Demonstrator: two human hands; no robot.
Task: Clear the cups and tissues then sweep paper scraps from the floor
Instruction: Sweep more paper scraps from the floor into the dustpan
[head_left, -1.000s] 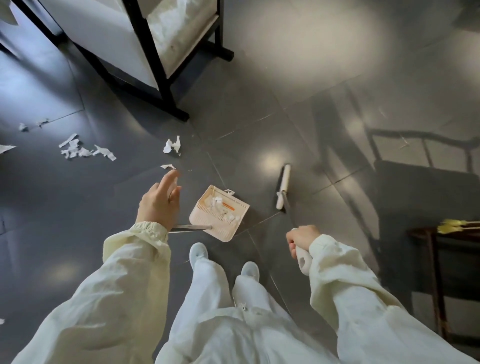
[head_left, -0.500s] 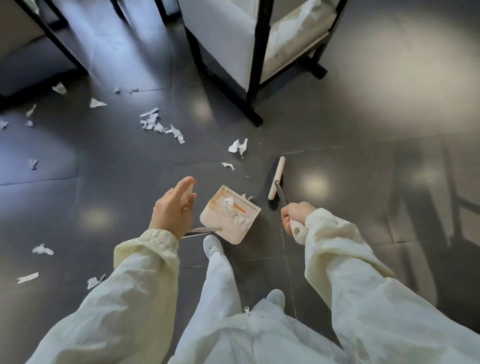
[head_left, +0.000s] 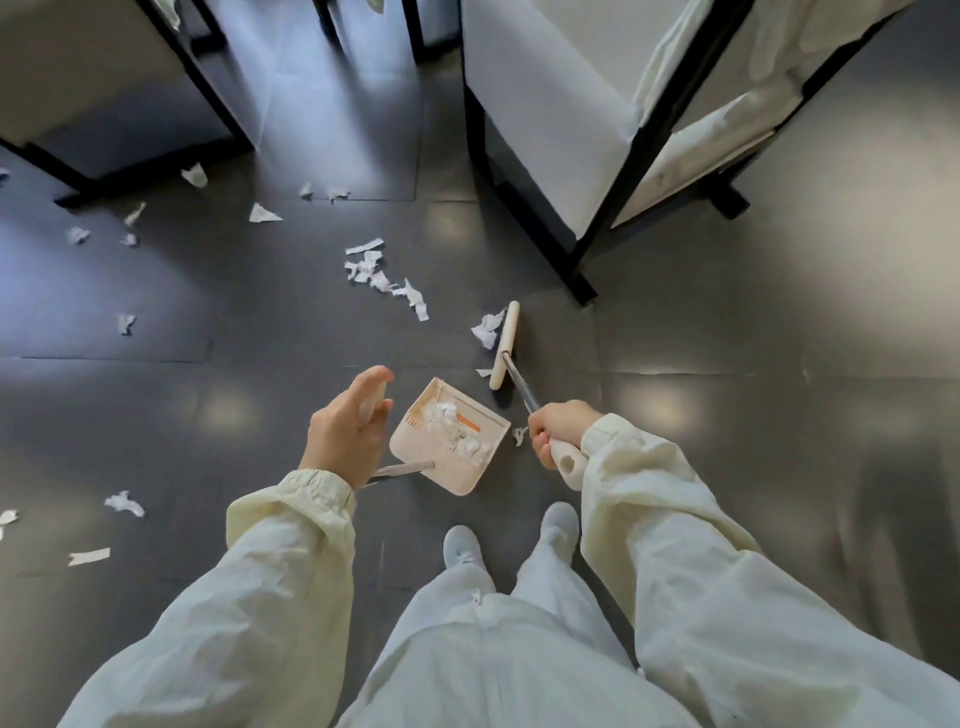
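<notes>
Paper scraps (head_left: 488, 330) lay against broom head (head_left: 505, 345), 11 o'clock from nearer right hand (head_left: 558, 434), clenched round broom (head_left: 519, 387); head axis 12-to-6; left hand (head_left: 345, 434) gripped dustpan (head_left: 457, 470) handle.

Broom (head_left: 505, 345) head pushed forward: it was on bare floor right of the dustpan (head_left: 449, 436), now it sits against a white scrap (head_left: 487, 330) near the black frame leg (head_left: 582, 283). Right grip (head_left: 558, 434) on the handle moved in closer beside the dustpan. Person stepped toward the scrap trail (head_left: 384, 280), which is now nearer the dustpan. Shoes (head_left: 460, 548) are side by side again after a stride. View swung left, so more scraps show on the floor (head_left: 156, 415).
</notes>
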